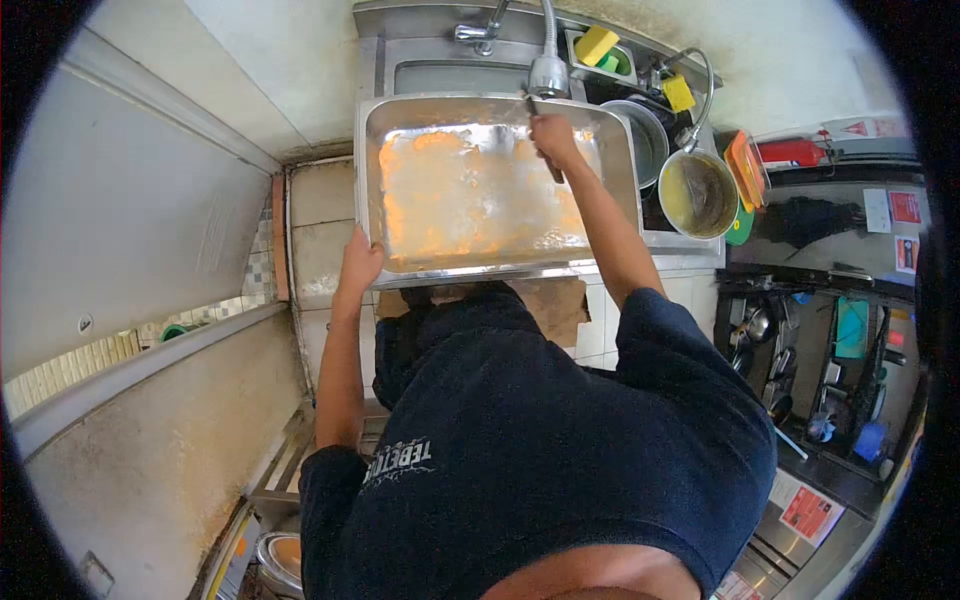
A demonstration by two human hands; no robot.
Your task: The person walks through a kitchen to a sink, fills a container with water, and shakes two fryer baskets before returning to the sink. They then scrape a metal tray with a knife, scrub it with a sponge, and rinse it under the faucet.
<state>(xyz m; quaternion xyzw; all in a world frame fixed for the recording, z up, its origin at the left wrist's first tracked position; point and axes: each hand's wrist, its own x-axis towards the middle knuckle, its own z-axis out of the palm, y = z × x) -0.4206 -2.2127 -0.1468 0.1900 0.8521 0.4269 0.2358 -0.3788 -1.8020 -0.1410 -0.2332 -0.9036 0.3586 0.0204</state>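
A large rectangular metal pan (372,180) rests over the sink, with orange residue and a cloudy wet film on its bottom. My left hand (361,262) is closed on the pan's near left corner. Above the far right part of the pan, my right hand (556,140) is wrapped round a dark, narrow tool (557,174). One end of the tool points toward the far rim and the other toward the pan's bottom. Its exact kind is hard to make out. Just beyond the far rim hangs a spray faucet head (548,76), close to the tool's upper end.
A tap (478,36) stands behind the pan. Yellow sponges (596,45) sit in a small metal container (622,62). To the right are a pot (655,150) and a round pan with yellowish liquid (698,194). Utensils lie on the right-hand shelf (850,455); a white panel (150,190) stands left.
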